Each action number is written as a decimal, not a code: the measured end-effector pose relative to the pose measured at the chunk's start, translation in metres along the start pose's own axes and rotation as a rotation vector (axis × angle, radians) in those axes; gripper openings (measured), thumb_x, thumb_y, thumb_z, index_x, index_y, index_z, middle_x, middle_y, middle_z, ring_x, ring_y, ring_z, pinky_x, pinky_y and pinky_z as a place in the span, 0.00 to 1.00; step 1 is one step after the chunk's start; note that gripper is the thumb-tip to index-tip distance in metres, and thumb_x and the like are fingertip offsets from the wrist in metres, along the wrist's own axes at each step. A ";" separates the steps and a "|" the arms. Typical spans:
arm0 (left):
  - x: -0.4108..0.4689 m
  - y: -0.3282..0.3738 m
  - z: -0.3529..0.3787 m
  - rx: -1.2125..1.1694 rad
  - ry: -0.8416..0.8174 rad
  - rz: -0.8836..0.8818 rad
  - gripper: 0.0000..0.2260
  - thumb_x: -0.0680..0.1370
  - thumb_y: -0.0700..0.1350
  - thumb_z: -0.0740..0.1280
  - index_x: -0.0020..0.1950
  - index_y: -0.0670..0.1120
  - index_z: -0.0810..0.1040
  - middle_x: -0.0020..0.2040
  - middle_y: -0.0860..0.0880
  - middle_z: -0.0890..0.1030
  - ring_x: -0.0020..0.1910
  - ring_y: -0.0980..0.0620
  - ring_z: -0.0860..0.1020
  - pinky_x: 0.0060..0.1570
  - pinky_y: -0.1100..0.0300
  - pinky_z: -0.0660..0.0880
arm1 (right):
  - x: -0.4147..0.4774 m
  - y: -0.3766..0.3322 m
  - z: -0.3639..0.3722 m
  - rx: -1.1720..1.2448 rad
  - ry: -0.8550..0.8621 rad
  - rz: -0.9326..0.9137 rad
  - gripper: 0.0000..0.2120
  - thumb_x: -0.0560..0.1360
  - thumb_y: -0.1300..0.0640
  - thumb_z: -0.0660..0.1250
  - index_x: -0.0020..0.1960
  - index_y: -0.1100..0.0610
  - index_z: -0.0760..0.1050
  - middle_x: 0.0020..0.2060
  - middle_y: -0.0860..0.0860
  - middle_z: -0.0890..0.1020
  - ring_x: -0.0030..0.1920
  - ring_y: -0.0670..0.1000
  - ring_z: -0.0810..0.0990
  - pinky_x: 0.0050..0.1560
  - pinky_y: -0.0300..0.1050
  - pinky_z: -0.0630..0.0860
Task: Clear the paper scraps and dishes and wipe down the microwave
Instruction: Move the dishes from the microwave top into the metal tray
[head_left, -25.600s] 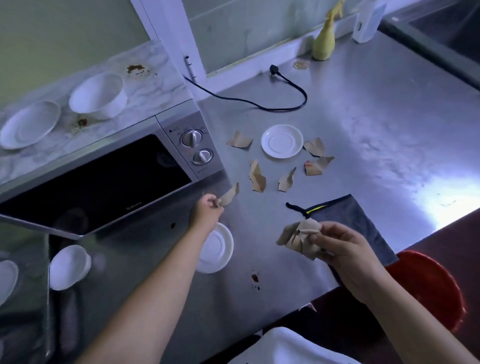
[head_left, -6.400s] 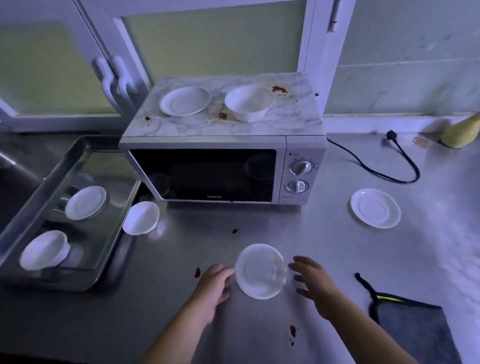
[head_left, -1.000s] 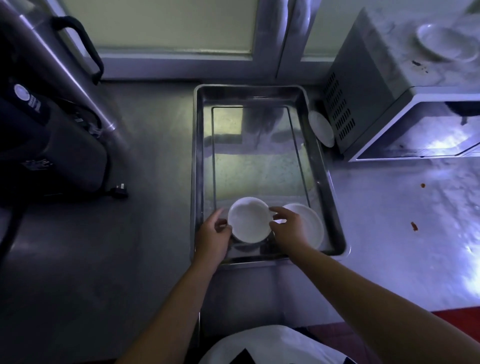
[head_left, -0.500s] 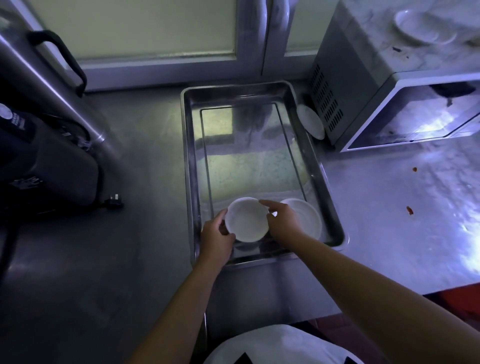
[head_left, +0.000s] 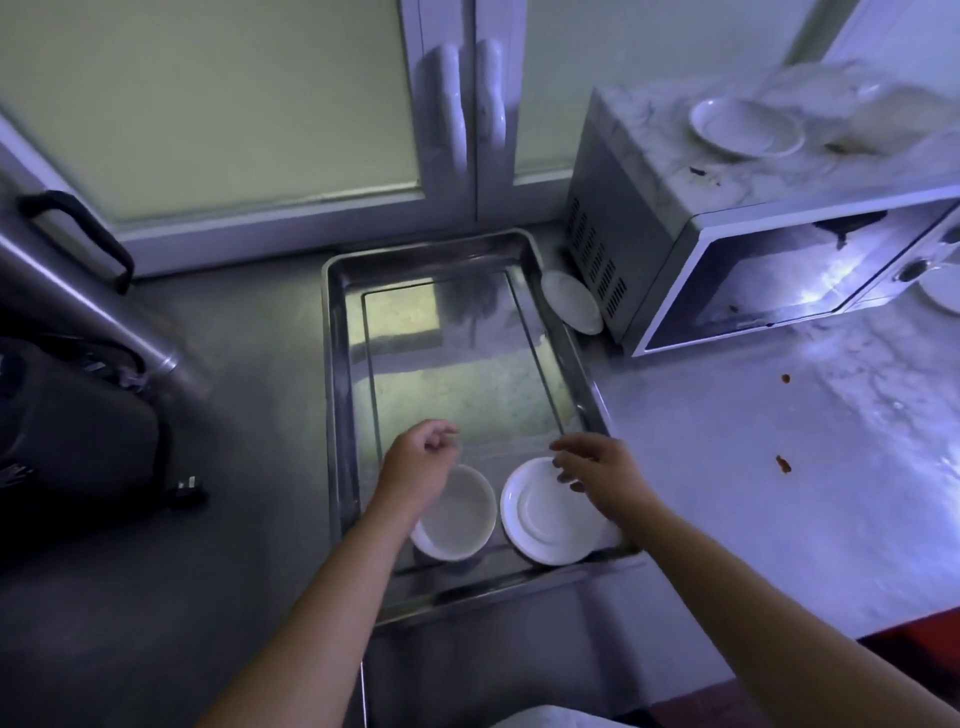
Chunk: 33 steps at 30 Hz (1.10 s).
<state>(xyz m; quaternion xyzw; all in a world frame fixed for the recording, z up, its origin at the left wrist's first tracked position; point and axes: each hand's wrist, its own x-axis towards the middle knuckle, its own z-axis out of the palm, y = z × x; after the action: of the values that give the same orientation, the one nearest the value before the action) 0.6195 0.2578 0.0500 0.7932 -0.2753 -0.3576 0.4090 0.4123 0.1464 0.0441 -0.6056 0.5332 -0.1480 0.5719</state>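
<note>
Over the tray (head_left: 335, 415), our left hand (head_left: 421, 467) and right hand (head_left: 597, 467) hang loose, empty; bowl (head_left: 460, 522) and plate (head_left: 545, 514) look slick, breakable: we'd pinch rims.

White bowl (head_left: 462, 519) and white saucer (head_left: 540, 514) sit side by side at the steel tray's (head_left: 332, 364) near end.

white bowl (head_left: 457, 514), marbled microwave (head_left: 727, 208), silver tray (head_left: 337, 415)
</note>
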 end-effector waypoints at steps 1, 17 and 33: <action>0.014 0.014 0.009 -0.007 -0.031 0.006 0.07 0.77 0.42 0.67 0.53 0.52 0.82 0.44 0.53 0.81 0.41 0.57 0.78 0.39 0.64 0.71 | 0.002 0.001 -0.017 0.051 0.038 0.026 0.08 0.76 0.67 0.68 0.46 0.57 0.82 0.38 0.56 0.83 0.34 0.52 0.80 0.39 0.45 0.76; 0.225 0.142 0.163 -0.331 0.080 -0.378 0.03 0.76 0.38 0.70 0.45 0.41 0.77 0.31 0.46 0.75 0.22 0.53 0.70 0.24 0.63 0.69 | 0.019 0.068 -0.184 0.217 0.201 0.186 0.09 0.80 0.65 0.63 0.51 0.58 0.81 0.44 0.57 0.84 0.45 0.58 0.83 0.52 0.56 0.79; 0.042 0.137 0.116 0.119 0.135 0.363 0.13 0.75 0.37 0.73 0.46 0.57 0.81 0.43 0.57 0.82 0.40 0.64 0.79 0.38 0.71 0.74 | 0.022 0.020 -0.169 0.507 -0.094 0.173 0.08 0.79 0.61 0.66 0.55 0.60 0.81 0.48 0.59 0.84 0.46 0.58 0.85 0.48 0.55 0.81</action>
<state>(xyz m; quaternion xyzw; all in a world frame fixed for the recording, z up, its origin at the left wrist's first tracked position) 0.5329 0.1045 0.1045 0.7756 -0.4063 -0.2069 0.4365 0.2776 0.0424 0.0687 -0.4015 0.5017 -0.1990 0.7399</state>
